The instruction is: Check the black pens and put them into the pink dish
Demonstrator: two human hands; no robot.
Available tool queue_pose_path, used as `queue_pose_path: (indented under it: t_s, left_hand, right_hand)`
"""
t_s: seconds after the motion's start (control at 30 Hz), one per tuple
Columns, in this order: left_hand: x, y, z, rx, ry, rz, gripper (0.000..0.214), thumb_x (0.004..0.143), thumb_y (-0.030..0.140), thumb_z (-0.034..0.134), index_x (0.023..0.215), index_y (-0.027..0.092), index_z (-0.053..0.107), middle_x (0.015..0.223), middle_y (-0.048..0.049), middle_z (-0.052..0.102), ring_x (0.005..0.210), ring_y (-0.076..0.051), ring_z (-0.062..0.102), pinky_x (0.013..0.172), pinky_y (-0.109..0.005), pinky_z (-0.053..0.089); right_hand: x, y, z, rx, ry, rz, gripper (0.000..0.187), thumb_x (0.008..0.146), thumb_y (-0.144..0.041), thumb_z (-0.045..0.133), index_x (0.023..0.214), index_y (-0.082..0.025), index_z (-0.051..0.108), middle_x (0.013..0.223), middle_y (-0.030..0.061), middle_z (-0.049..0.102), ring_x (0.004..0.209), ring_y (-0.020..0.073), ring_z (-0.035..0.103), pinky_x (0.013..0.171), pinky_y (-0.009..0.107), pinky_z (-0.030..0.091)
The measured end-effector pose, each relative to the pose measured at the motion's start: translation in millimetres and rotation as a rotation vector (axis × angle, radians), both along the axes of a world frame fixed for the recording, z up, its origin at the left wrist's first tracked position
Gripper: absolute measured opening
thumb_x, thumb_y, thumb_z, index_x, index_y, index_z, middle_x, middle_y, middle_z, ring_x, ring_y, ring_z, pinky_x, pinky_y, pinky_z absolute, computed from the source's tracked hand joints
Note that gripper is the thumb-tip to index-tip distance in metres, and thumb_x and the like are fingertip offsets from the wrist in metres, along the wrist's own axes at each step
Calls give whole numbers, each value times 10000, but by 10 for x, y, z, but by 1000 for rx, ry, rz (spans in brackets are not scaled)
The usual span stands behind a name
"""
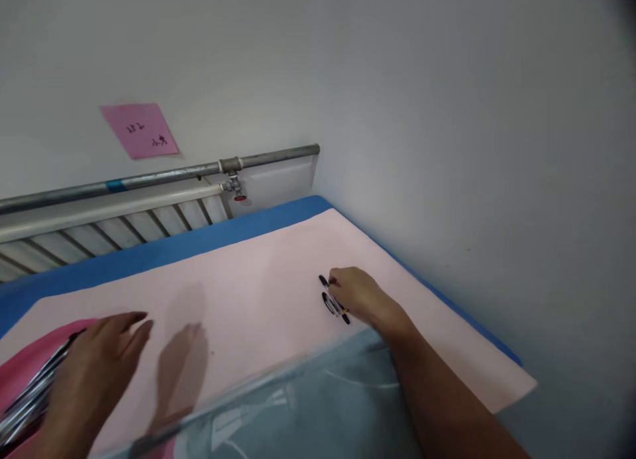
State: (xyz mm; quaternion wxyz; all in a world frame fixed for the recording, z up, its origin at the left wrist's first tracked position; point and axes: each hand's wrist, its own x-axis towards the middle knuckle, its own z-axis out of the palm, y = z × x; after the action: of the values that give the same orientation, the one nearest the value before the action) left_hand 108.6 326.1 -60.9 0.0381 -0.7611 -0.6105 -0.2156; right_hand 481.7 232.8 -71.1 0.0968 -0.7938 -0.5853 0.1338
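Note:
On the right of the pale pink sheet (268,273), my right hand (365,297) curls over a few pens (334,303) with black ends and clear or white barrels. The fingers appear closed on them, though the fingertips are partly hidden. At the left, my left hand (102,359) is raised with thumb and forefinger a little apart and nothing between them. Beside and partly behind it lies a bundle of several pens (32,393), blurred, on a bright pink item (30,356) whose kind I cannot make out.
A blue surface (163,249) borders the sheet. Grey-blue patterned cloth (328,406) covers the near edge. Behind stand a white radiator (114,230), a metal pipe (173,174) and a red-handled valve (237,187). A pink note (142,131) hangs on the wall; another wall (472,181) rises at right.

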Motion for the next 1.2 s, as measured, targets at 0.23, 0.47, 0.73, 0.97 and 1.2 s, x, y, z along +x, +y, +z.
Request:
queue_pose_path:
  t_s: [0.23, 0.47, 0.73, 0.97, 1.2]
  left_hand:
    - [1266, -326, -139, -123, -241, -408, 239, 755, 380, 451, 853, 217, 594, 900, -51, 614, 843, -212, 563, 715, -314, 441]
    - [1437, -554, -516, -315, -267, -592, 217, 801, 290, 401, 868, 210, 592, 901, -73, 600, 873, -209, 540, 749, -327, 423]
    - [1329, -488, -551, -545, -392, -438, 258, 778, 386, 423, 883, 222, 592, 876, -49, 631, 758, -194, 573, 662, -294, 427]
    - [1341, -471, -541, -700, -570, -357, 234, 708, 416, 506, 823, 250, 624, 853, -21, 660, 759, -211, 584, 684, -294, 423]
    - [1333, -474, -579, -858, -720, -317, 341, 687, 489, 526, 859, 211, 620, 763, -21, 634, 647, -175, 550, 597, -267, 425]
  right_hand:
    - [-92, -1, 3, -128, -50, 5, 198, 704, -146, 460, 706, -126, 657, 742, 122, 662, 641, 181, 597, 502, 228, 342]
    - [-256, 32, -106, -120, -68, 78, 237, 759, -189, 438, 836, -110, 647, 843, 158, 651, 765, 230, 603, 606, 277, 392]
    - [-381, 67, -218, -103, -5, 147, 220, 746, -210, 445, 867, -127, 610, 833, 123, 650, 761, 212, 597, 588, 256, 370]
    - [-535, 38, -269, -77, 84, 170, 240, 715, -258, 472, 885, -142, 595, 836, 99, 639, 750, 195, 588, 537, 229, 341]
    - [-627, 23, -274, -47, 179, 218, 212, 693, -262, 503, 844, -155, 607, 788, 55, 625, 701, 164, 562, 523, 212, 311]
